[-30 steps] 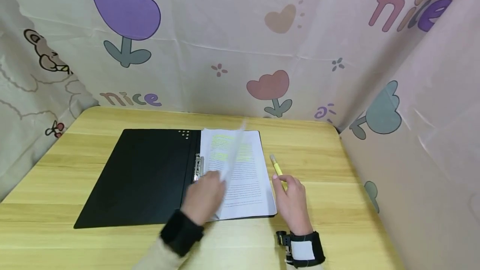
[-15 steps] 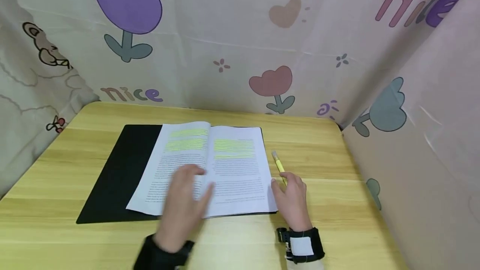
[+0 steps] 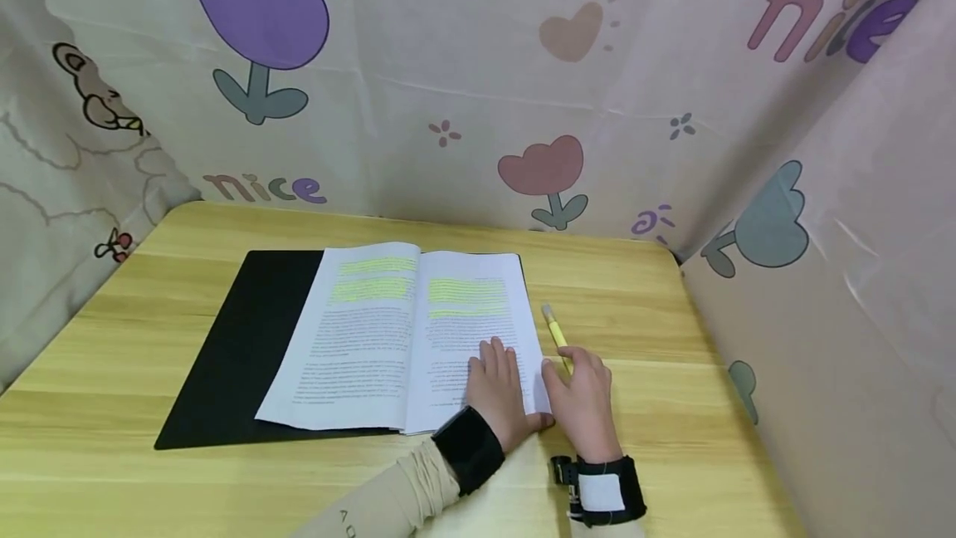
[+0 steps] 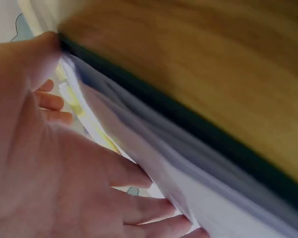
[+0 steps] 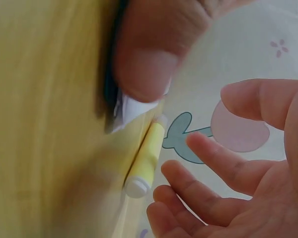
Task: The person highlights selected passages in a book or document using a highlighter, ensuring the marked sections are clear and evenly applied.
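A black folder (image 3: pixel 231 355) lies open on the wooden table, bearing printed sheets with yellow highlighted lines. My left hand (image 3: pixel 499 401) rests on the lower part of the right-hand page (image 3: pixel 470 330), fingers straight. Its thumb (image 4: pixel 42 57) reaches the bottom right corner of the pages and folder in the left wrist view. The turned page (image 3: pixel 358 347) lies to the left, over part of the folder. Beside the right edge, my right hand (image 3: pixel 584 401) has loosely bent fingers around nothing. A yellow highlighter (image 5: pixel 146 153) with a greyish far end lies on the table near its fingers.
The light wooden table (image 3: pixel 657 455) ends at a pale curtain (image 3: pixel 418 48) with printed flowers behind it. More of this cloth hangs at the left and right sides. Both wrists wear black bands, and the right band (image 3: pixel 633 488) carries a small device.
My left hand turned a sheet over to the left, let it go, then moved right onto the right-hand page's lower corner. The right hand has stayed by the highlighter.
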The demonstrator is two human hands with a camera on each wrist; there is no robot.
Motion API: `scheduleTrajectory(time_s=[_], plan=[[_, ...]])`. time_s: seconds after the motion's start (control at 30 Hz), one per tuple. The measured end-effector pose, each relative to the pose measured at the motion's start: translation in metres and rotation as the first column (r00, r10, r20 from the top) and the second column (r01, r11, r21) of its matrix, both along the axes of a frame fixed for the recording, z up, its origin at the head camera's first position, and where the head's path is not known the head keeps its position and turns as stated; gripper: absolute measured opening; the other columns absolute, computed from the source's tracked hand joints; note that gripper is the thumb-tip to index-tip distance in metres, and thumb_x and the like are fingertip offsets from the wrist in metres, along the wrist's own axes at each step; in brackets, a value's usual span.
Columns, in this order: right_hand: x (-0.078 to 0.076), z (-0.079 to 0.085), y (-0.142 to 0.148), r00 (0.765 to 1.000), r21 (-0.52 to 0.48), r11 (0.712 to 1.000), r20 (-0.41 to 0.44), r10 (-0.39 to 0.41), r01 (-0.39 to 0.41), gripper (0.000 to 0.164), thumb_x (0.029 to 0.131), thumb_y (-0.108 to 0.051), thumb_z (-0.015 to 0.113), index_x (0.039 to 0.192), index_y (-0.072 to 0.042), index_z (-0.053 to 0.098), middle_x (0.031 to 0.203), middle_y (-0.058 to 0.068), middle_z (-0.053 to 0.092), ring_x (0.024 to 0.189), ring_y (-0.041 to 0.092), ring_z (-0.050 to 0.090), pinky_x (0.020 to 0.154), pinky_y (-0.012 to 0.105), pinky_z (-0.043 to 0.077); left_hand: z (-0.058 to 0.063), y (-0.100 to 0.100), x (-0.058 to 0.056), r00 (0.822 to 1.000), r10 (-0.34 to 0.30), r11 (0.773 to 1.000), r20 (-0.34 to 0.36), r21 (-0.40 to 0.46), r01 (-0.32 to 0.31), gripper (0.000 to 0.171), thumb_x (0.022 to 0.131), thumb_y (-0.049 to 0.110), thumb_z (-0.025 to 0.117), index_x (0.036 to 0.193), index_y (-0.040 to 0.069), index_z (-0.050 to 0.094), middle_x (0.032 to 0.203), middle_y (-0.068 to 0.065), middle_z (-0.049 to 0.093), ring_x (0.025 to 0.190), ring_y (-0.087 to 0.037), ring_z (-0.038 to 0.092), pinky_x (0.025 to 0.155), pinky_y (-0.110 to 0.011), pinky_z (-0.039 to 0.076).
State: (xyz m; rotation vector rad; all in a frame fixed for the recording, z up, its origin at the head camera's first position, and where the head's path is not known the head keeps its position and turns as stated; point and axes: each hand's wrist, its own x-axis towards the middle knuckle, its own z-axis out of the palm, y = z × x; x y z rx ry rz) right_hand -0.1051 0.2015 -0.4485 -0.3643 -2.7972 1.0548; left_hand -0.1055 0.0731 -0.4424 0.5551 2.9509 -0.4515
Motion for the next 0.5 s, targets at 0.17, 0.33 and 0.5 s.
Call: scheduleTrajectory(time_s=[0.17,0.33,0.5], plan=[[0.0,0.003,-0.001,1.0,0.013,1.0,0.007,0.008,-0.009,0.046,0.091,-0.033,0.061,0.124,-0.001,0.058,0.128,0.02,0.052,0.12,0.036,0.039,0.094,0.052,0.037,-0.003,-0.007,-0.004,0.999,-0.037,0.997,-0.025,0.06,0.039,0.104,0.079,0.087,0.029,0.148,0.009,0.035,0.15,-0.015,0.036,0.137,-0.029,0.032,0.104,-0.039,0.032],[-0.001,0.004,-0.003,1.0,0.003,1.0,0.018,0.016,-0.016,0.046,0.091,-0.033,0.062,0.124,-0.001,0.058,0.129,0.021,0.051,0.12,0.035,0.038,0.093,0.051,0.037,-0.006,-0.015,-0.01,0.995,-0.08,0.988,-0.056,0.132,0.086,0.095,0.084,0.08,0.037,0.144,0.007,0.04,0.146,-0.016,0.04,0.133,-0.028,0.036,0.101,-0.037,0.036],[0.0,0.002,-0.004,1.0,0.002,1.0,-0.012,0.014,-0.014,0.044,0.09,-0.032,0.063,0.12,-0.001,0.06,0.126,0.021,0.053,0.117,0.035,0.04,0.091,0.05,0.037,-0.009,-0.024,-0.013,0.972,-0.073,0.946,-0.223,0.294,0.139,0.042,0.092,0.042,0.057,0.107,0.003,0.06,0.097,-0.009,0.053,0.09,-0.021,0.052,0.066,-0.03,0.047]])
